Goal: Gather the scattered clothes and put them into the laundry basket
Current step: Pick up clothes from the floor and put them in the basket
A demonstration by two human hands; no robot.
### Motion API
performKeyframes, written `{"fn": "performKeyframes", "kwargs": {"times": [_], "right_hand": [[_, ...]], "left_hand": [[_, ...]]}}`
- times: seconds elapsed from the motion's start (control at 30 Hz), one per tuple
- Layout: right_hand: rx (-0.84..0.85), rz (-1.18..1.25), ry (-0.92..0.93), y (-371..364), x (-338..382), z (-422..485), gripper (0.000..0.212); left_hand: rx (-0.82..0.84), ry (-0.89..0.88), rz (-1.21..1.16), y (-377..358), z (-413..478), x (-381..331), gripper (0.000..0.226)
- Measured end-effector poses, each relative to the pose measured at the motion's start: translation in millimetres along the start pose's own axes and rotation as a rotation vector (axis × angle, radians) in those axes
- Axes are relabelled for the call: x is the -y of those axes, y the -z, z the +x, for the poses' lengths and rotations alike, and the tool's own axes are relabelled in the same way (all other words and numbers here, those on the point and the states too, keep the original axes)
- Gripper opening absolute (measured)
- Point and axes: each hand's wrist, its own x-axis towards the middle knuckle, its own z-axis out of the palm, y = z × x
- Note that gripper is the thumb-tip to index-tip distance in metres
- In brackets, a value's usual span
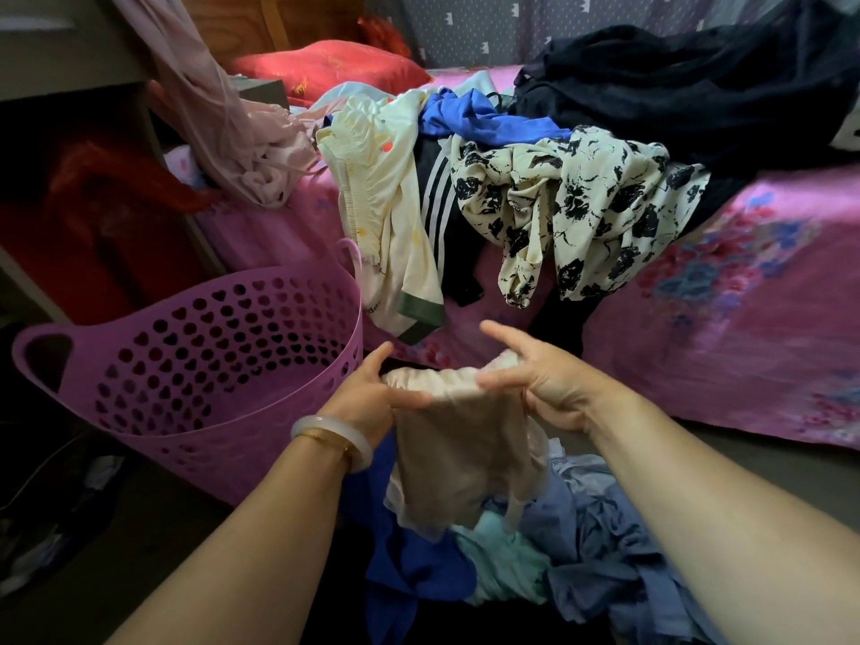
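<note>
We find both hands holding one beige garment [458, 458] by its gathered elastic waistband, stretched between them above the floor. The left hand [372, 400] has thumb and curled fingers pinched on the band's left end; the right hand [540, 388] pinches the right end between thumb and lower fingers, while its index finger points free and takes no part in the hold. The cloth hangs slack below, its hem nearly touching a floor heap of blue clothes [595, 551]. The purple laundry basket [195, 365] stands just to the left, perforated, mouth tilted toward us; we see no clothes in the part of its interior that shows. In our judgement the main risk is the trailing hem: swung sideways, it may drape over the near rim and slide back out, or drag floor items along. The right-hand pinch looks light, so a quick swing could free that end. A pale bangle [335, 439] on the left wrist could snag the holes. Beyond, the cream floral garment [581, 202] and cream shorts [386, 225] overhang the pink bed [744, 318] edge and could slip down.
</note>
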Motion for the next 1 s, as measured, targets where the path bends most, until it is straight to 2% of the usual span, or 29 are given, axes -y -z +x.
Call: {"fn": "performKeyframes", "kwargs": {"times": [0.03, 0.1, 0.17, 0.2, 0.27, 0.37, 0.47, 0.53, 0.63, 0.8, 0.9, 1.0], "right_hand": [[0.069, -0.261, 0.023, -1.0, 1.3, -2.9, 0.092], [0.121, -0.858, 0.029, -2.5, 0.0, -5.1, 0.087], [0.042, -1.236, 0.083, -6.0, -5.2, -2.9, 0.057], [-0.018, -1.333, 0.124, -8.5, -6.9, -2.0, 0.042], [-0.173, -1.368, 0.209, -8.2, -9.6, 2.5, 0.029], [-0.353, -1.132, 0.342, 0.6, -4.2, 10.0, 0.031], [-0.398, -0.723, 0.332, -0.7, 5.8, 9.0, 0.024], [-0.393, -0.45, 0.257, -6.3, 3.7, 10.2, 0.023], [-0.483, -0.278, 0.182, -19.1, -3.9, 19.2, 0.006], [-0.644, -0.269, 0.067, -40.3, -13.6, 37.0, 0.039], [-0.598, -0.006, -0.076, -61.3, -3.8, 48.9, 0.055], [-0.432, 0.411, -0.083, -94.2, 29.6, 65.1, 0.036]], "left_hand": [[0.078, -0.054, 0.149, -0.4, -1.7, -2.8, 0.087], [0.175, -0.17, 0.721, 2.6, -0.5, -0.8, 0.066], [0.168, -0.301, 1.258, 2.7, 4.0, 5.4, 0.035], [0.124, -0.313, 1.388, 1.5, 4.3, 7.1, 0.027], [-0.064, -0.356, 1.397, 0.5, 2.9, 8.1, 0.026], [-0.311, -0.454, 1.205, 9.8, 2.4, -1.7, 0.024], [-0.298, -0.341, 0.707, 17.6, -2.7, -13.8, 0.013], [-0.343, -0.305, 0.541, 17.6, -5.3, -16.7, 0.017], [-0.439, -0.297, 0.486, 16.2, -5.8, -15.6, 0.012], [-0.577, -0.186, 0.451, 19.2, -1.1, -11.1, 0.024], [-0.625, -0.085, 0.476, 37.0, 0.6, -23.8, 0.033], [-0.706, -0.128, 0.355, 64.5, -1.7, -70.2, 0.034]]}}
